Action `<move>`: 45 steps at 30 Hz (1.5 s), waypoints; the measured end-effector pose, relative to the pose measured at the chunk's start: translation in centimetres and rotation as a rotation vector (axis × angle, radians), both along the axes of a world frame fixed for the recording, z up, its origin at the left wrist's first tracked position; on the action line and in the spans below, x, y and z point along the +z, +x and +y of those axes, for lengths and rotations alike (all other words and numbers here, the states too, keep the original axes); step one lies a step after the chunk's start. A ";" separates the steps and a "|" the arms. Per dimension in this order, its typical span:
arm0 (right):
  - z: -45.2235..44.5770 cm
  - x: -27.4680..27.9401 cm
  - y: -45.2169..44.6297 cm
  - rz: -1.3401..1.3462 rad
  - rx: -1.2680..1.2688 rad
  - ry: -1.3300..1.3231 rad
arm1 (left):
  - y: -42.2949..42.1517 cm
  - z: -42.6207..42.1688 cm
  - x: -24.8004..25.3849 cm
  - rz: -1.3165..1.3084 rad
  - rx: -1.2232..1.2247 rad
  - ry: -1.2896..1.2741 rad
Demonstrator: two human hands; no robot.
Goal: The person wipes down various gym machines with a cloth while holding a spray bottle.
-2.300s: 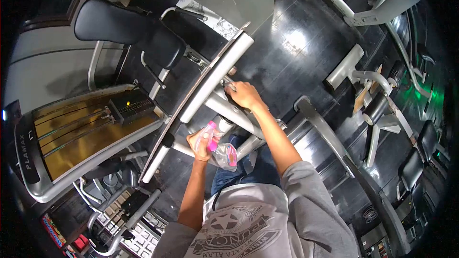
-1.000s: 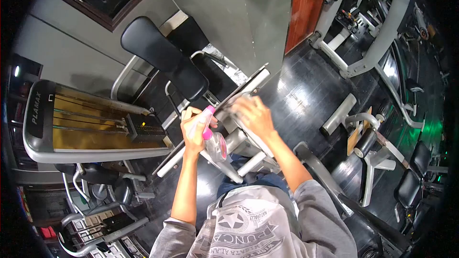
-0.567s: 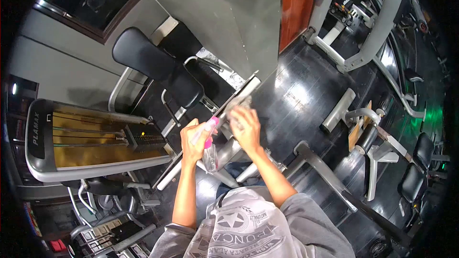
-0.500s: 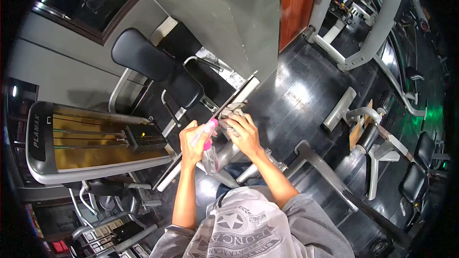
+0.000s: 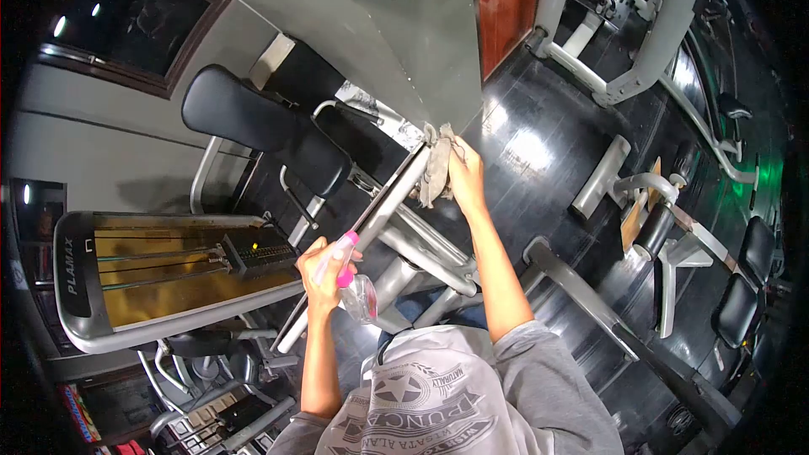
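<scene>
Right hand [image 5: 464, 175] extended, crumpled grey cloth [image 5: 437, 165] grasped at metal bar's [image 5: 391, 205] upper end; clear-plastic spray bottle [image 5: 358, 297] gripped by bent left hand [image 5: 322, 276].

"PLAMAX" [image 5: 70, 266] running up the dark end of the weight-stack machine [image 5: 84, 329], "NATURALLY" [image 5: 451, 378] and "WISATA ALAM" [image 5: 421, 438] showing on the grey shirt [image 5: 497, 421], larger letters starting "PUNCA" [image 5: 421, 415] spreading between them, small marks on the weight stack [image 5: 261, 257] blurring past reading
</scene>
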State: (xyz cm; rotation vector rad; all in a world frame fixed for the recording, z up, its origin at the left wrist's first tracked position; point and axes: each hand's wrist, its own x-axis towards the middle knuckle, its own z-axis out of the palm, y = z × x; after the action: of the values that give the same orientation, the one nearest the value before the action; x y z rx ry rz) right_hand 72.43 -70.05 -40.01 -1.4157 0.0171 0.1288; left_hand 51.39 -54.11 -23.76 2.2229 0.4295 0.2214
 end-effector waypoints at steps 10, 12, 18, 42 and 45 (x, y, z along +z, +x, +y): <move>2.3 -0.2 -4.4 0.216 -0.129 0.068 | 0.1 -0.3 0.1 -0.007 0.021 0.011; 2.5 0.9 -6.3 0.153 -0.166 -0.074 | 0.0 -0.2 -0.1 -0.013 0.011 0.022; 1.2 6.7 -11.1 0.045 -0.022 -0.281 | -0.1 0.2 -0.5 -0.088 -0.053 0.054; 4.5 4.0 -22.6 0.163 0.178 -0.152 | 0.3 3.0 -1.0 0.016 -0.111 -0.574; 5.1 0.4 -21.0 0.351 0.085 0.130 | 0.4 3.0 -0.8 0.009 -0.088 -0.596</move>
State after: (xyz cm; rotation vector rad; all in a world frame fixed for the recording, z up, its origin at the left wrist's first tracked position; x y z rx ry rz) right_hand 51.44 -64.98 -39.59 -1.2499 0.2344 0.4399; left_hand 51.77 -51.14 -24.60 1.6523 0.3456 0.0276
